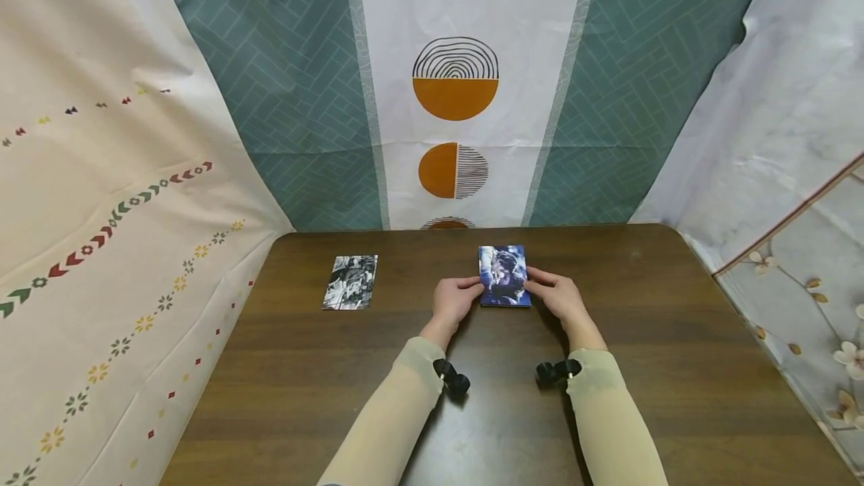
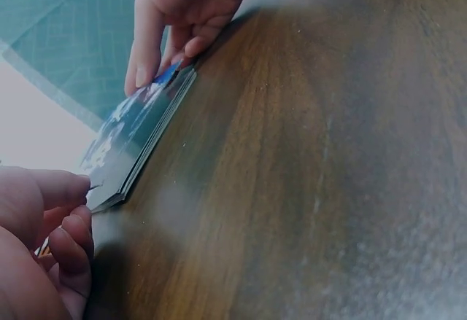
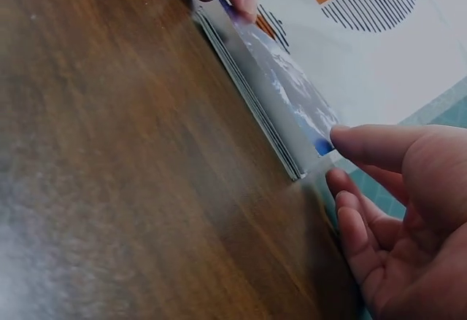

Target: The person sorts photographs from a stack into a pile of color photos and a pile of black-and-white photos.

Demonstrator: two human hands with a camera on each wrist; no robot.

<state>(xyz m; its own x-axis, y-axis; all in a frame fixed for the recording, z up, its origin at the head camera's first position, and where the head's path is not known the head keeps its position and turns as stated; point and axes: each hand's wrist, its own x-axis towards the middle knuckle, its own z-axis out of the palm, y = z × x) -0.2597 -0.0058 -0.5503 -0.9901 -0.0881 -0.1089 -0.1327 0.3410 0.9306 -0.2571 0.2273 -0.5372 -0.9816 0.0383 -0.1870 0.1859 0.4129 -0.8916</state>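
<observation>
On the table's far side lies a stack of glossy picture cards [image 3: 255,108], its layered edges showing in both wrist views. The top card [image 1: 503,276] has a blue and purple picture of a figure. At its left edge my left hand [image 1: 456,301] pinches it between thumb and fingers. My right hand [image 1: 557,298] pinches the opposite edge the same way. In the right wrist view the top card looks slightly raised from the stack. Off to the left, a black-and-white picture card [image 1: 350,283] lies flat, apart from both hands.
The brown wooden table [image 1: 324,396] reaches back to a patterned green and white cloth [image 1: 310,96]. Floral cloth [image 1: 135,283] hangs on the left, and pale flowered cloth [image 1: 796,246] on the right. Each wrist wears a small black camera [image 1: 452,379].
</observation>
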